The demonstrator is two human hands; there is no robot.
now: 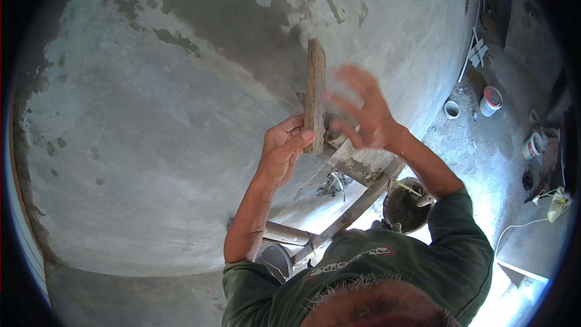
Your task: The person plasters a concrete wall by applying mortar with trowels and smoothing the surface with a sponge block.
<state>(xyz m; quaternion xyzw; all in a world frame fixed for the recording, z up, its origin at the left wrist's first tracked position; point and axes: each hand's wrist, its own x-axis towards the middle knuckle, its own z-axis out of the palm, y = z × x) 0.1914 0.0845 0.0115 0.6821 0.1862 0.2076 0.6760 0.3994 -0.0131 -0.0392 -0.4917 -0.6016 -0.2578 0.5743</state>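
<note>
My left hand [287, 149] is closed around the lower end of a short, worn wooden board [315, 91], which stands nearly upright in front of the grey plastered wall [151, 145]. The thumb presses on the board's near side, while some of the fingers are hidden behind it. Just right of the board, my right hand [370, 115] is raised with its fingers spread and blurred by motion. It appears to hold nothing. Dark, damp-looking plaster [230, 24] covers part of the wall above my hands.
Below my hands are wooden poles [357, 212] and a mortar-smeared plank [357, 169]. A dark bucket [404, 209] stands close to my body. Pails [491, 102] and a small container [452, 109] rest on the floor at right. A white cable [514, 227] hangs at the far right.
</note>
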